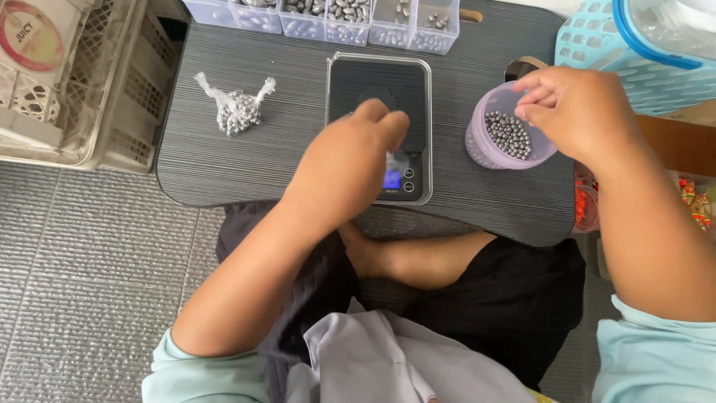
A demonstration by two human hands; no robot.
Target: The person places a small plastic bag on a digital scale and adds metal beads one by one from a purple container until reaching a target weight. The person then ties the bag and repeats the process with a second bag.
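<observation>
Right hand (pixel 578 112) reaches over purple cup (pixel 485 145) of metal beads (pixel 509 134).

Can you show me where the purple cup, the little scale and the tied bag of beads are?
purple cup (pixel 481 142): head view, left outer wall.
scale (pixel 377 82): head view, dark weighing plate.
bag of beads (pixel 237 112): head view, filled middle.

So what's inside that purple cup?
The purple cup holds lots of small shiny grey metal balls. The right hand hovers over its far rim, covering part of the opening, so whatever lies under the fingers cannot be seen.
</observation>
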